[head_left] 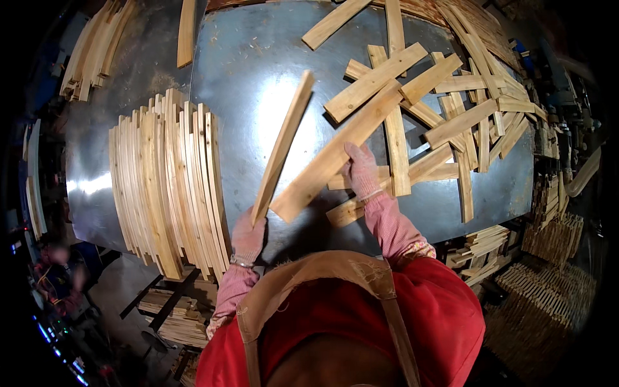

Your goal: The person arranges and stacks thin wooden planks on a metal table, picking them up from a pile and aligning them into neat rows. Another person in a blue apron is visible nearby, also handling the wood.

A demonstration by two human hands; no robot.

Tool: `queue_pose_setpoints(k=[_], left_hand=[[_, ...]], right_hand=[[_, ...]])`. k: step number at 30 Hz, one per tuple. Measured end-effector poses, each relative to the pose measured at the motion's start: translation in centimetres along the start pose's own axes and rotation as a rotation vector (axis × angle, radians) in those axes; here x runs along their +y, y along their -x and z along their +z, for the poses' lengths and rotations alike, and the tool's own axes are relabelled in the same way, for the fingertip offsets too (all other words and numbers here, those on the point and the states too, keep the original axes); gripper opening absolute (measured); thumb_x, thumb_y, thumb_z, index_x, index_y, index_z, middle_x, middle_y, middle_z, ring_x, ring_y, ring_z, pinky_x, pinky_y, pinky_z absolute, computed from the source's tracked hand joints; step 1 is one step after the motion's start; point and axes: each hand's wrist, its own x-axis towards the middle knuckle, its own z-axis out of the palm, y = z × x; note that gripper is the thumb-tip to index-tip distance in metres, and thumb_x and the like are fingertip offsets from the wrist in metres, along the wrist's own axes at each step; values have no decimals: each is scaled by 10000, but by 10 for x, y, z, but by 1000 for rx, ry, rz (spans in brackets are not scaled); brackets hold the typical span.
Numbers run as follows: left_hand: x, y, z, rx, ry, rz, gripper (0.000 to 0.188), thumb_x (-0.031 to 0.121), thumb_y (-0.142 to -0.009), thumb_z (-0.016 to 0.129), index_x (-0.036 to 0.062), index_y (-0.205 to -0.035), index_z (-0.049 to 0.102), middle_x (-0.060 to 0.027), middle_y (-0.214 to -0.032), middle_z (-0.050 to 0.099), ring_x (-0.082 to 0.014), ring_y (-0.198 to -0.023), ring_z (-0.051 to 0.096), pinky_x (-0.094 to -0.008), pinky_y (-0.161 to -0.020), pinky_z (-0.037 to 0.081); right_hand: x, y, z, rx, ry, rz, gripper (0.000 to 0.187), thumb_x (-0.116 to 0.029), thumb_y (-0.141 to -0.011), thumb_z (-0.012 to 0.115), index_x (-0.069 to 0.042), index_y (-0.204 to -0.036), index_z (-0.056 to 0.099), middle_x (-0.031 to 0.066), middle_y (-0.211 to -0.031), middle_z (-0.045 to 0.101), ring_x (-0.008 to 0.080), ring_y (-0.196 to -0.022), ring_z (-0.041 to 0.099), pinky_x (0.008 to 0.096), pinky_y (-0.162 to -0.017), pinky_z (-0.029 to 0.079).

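My left hand (248, 240), in a pinkish work glove, is closed around the near end of a narrow wooden slat (284, 145), which stands on edge and points away from me. My right hand (361, 171), gloved the same way, grips the right edge of a wider wooden board (335, 155) lying slantwise beside the slat. That board's far end reaches a loose heap of boards (445, 122) on the right. Left of my left hand stands a row of slats (167, 187) set on edge, packed side by side.
A metal-topped table (238, 45) carries the wood. Another slat bundle (97, 48) lies at the far left, near a single slat (186, 32). Below the table are stacks of wood at lower left (177, 316) and lower right (548, 290). A person (61, 274) is at the far left.
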Motion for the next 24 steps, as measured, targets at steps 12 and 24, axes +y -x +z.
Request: queue_pose_setpoints(k=[12, 24], left_hand=[[43, -318, -132, 287, 296, -46, 500, 381, -960, 688, -49, -1216, 685, -267, -1202, 729, -406, -1074, 701, -491, -930, 528], [230, -519, -7, 409, -264, 661, 735, 515, -940, 699, 36, -1485, 580, -270, -1527, 551, -422, -1413, 527, -480, -1199, 416]], right_hand=[[75, 19, 33, -341, 330, 186, 358, -94, -1018, 691, -9, -1363, 644, 63, -1262, 731, 152, -1150, 668, 327, -1008, 542], [-4, -54, 14, -173, 215, 97, 389, -43, -1026, 684, -15, -1407, 612, 55, -1252, 730, 147, -1178, 672, 320, -1035, 555]])
